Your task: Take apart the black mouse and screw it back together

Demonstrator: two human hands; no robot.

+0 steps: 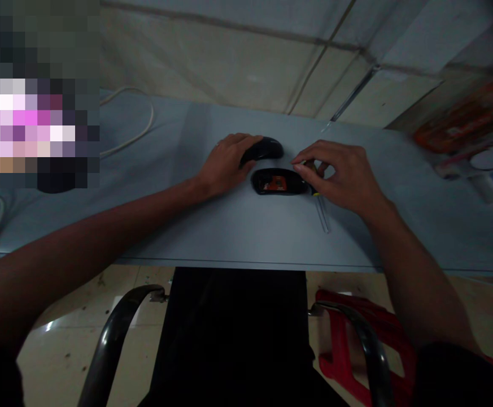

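A black mouse shell point(267, 148), rounded and glossy, lies on the grey table, with my left hand point(228, 164) closed around its left end. Just in front of it sits an opened mouse base point(278, 182), its orange-brown circuit board showing inside. Over the right end of that base, my right hand point(335, 172) makes a pinch with thumb and forefinger. Whatever is between those fingertips is too small to make out. Beneath the right hand is a screwdriver point(323, 215) with a clear section and a bit of yellow, partly hidden by the fingers.
A white cable point(151, 121) loops over the table at left. Orange and white packages point(466, 121) stand at the far right. A tiled wall point(229, 56) borders the back. Below the front edge are chair armrests point(114, 322) and a red plastic stool point(339, 350).
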